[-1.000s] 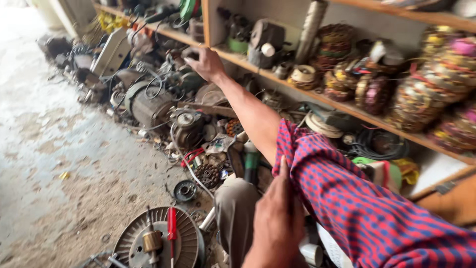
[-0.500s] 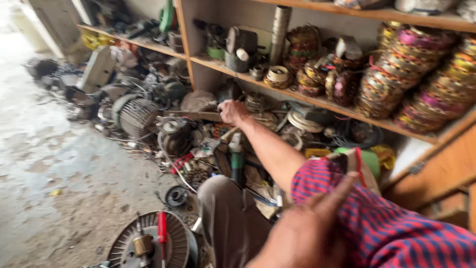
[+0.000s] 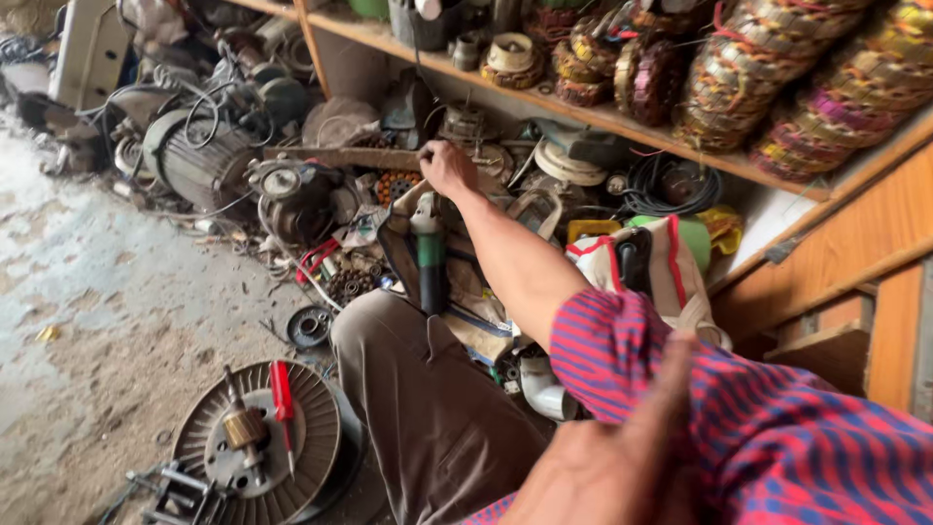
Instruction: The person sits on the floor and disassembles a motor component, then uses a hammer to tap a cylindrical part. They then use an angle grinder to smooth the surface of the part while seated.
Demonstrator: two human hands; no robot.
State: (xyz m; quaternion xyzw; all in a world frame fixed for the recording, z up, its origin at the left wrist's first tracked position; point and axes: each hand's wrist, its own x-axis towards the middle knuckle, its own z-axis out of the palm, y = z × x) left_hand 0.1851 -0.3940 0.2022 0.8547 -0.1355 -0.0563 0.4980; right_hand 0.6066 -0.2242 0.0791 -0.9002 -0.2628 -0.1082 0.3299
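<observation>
Near field, 6 o'clock: the left hand [image 3: 607, 467] is lying against the red-and-blue checked sleeve [image 3: 777, 428] of the outstretched arm, fingers extended and loose, its grip closing on nothing.

At 7 o'clock on the floor [image 3: 87, 321], a round finned metal disc [image 3: 258, 437] is sitting with a red-handled screwdriver [image 3: 283, 399] lying across it. The knee in tan trousers [image 3: 418, 389] is occupying the middle ground.

Just past the knee, toward 12 o'clock, an angle grinder [image 3: 429, 255] with a green-and-black body is resting on a heap of parts and cloth.

Farther out, the right hand [image 3: 447, 167] is reaching into the clutter under the shelf [image 3: 603, 115]. Its fingers are curled at the end of a flat wooden strip [image 3: 340, 156]; I cannot tell whether the grip is actually holding it.

At 10 o'clock from that hand, a grey electric motor [image 3: 199, 165] is standing among loose wires. On the shelf at 1 o'clock, bundles of wound wire coils [image 3: 758, 87] are stacked side by side.
</observation>
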